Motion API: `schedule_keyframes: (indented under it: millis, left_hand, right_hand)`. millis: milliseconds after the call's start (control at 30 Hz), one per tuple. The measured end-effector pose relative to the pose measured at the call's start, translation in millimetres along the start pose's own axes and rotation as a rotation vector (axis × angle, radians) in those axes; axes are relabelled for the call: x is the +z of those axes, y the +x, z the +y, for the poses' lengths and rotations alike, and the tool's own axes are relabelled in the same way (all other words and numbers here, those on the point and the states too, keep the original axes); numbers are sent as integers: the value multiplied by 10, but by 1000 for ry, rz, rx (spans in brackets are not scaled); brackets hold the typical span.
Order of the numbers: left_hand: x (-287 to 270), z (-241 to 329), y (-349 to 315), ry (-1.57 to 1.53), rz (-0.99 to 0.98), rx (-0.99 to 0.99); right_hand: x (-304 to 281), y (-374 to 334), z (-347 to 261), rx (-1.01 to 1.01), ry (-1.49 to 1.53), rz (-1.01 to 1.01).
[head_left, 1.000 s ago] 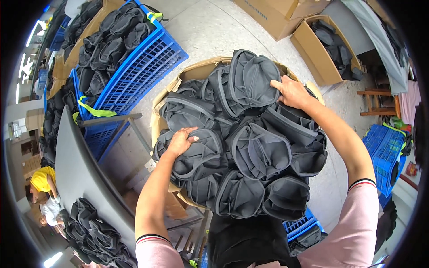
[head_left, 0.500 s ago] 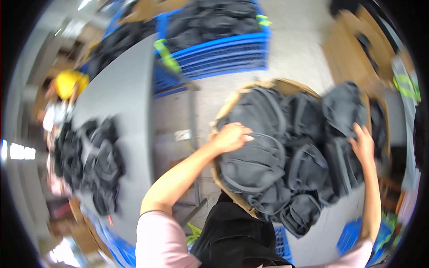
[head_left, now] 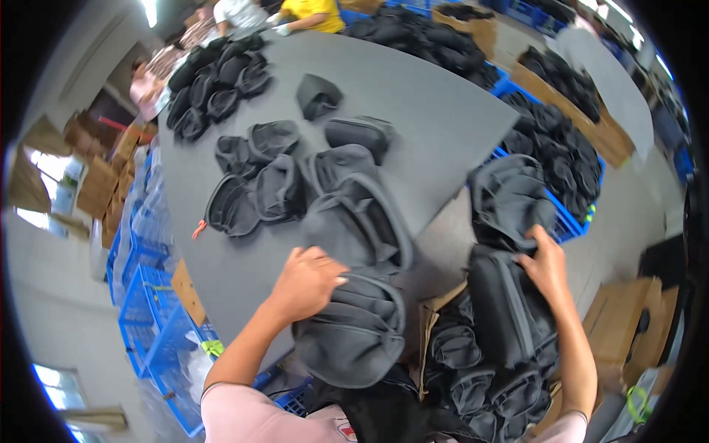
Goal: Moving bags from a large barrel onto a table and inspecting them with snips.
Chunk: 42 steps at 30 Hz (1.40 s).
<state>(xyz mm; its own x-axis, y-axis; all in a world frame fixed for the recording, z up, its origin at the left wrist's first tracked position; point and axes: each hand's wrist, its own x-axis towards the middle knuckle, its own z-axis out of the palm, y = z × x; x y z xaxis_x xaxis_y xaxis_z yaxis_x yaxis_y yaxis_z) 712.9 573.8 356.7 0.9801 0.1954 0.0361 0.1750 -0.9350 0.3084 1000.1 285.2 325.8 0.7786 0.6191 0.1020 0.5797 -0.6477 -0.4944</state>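
My left hand (head_left: 306, 284) is closed on the edge of a black fabric bag (head_left: 351, 336) at the near edge of the grey table. A second open bag (head_left: 358, 221) lies against it, its curved zip edge showing. Out to the right, my right hand (head_left: 545, 267) pinches black fabric where an open-mouthed bag (head_left: 509, 196) meets a long, zipped bag (head_left: 502, 306). These two hang above a cardboard box (head_left: 428, 332) holding several more black bags (head_left: 473, 387). My right fingertips are partly hidden by the fabric.
Several black bags (head_left: 255, 192) lie on the grey table (head_left: 443, 133), with a larger pile (head_left: 218, 85) at its far left. Blue crates (head_left: 572, 225) of black bags stand beyond the table's right corner. Cardboard boxes (head_left: 624, 325) sit right; blue crates (head_left: 151, 317) left. Co-workers (head_left: 306, 11) are across the table.
My view has swung left, from the box of bags to the table. Both hands have carried black bags along, the left ones now at the table's near edge, the right ones beside its corner.
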Motion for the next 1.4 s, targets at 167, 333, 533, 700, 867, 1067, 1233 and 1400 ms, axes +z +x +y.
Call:
schedule_keyframes:
  millis: [167, 333, 533, 700, 867, 1067, 1233, 1400]
  left_hand:
    - [102, -1085, -681, -7, 34, -355]
    - [412, -1946, -829, 165, 224, -447]
    - [391, -2469, -358, 200, 303, -528]
    - [378, -2786, -158, 308, 344, -710]
    - [363, -2596, -378, 173, 532, -711]
    - [251, -888, 257, 69, 739, -204]
    - [1533, 732, 700, -433, 50, 334]
    - [3113, 2052, 456, -380, -625, 610]
  right_hand:
    - [1134, 1273, -1138, -120, -141, -231]
    - [1967, 1942, -1993, -65, -27, -223]
    - [2458, 2270, -2458, -120, 348, -286]
    - [2224, 2231, -2746, -417, 526, -415]
    - [1724, 1537, -2289, -359, 695, -340]
    - [1266, -145, -33, 192, 795, -4]
    - [576, -2190, 966, 710, 357, 358]
    - [571, -4388, 984, 1100, -126, 313]
